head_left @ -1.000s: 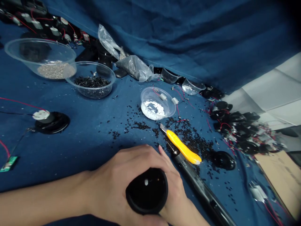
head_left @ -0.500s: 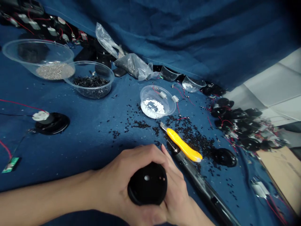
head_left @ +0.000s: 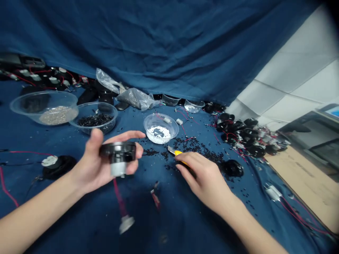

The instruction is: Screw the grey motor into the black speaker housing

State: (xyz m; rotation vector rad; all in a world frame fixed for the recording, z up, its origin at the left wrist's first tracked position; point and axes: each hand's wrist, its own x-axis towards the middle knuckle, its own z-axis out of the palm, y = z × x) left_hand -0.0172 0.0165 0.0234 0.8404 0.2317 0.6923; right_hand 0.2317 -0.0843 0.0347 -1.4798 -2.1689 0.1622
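My left hand [head_left: 97, 165] is closed around a black round part with a small silver motor [head_left: 119, 165] facing down. Red wires hang below it to a blurred pale piece [head_left: 127, 224]; a second blurred wire end [head_left: 155, 197] dangles nearby. My right hand [head_left: 201, 173] is curled over a yellow utility knife [head_left: 179, 153], whose blade points toward the bowl of white bits [head_left: 151, 138]. Something dark shows between its fingers, and its grip is mostly hidden. Loose black pellets [head_left: 212, 153] surround the knife on the blue cloth.
Clear bowls hold grey granules [head_left: 57, 115] and black slivers [head_left: 95, 120] at the left. Another motor on a black disc [head_left: 59, 165] lies near my left forearm. A heap of black wired parts [head_left: 246, 134], a cardboard sheet [head_left: 299, 180] and a loose motor [head_left: 273, 193] occupy the right side.
My hands have parted from around the black part. The left has turned it so its motor shows and carried it left; the right has moved onto the knife. The view has tilted up.
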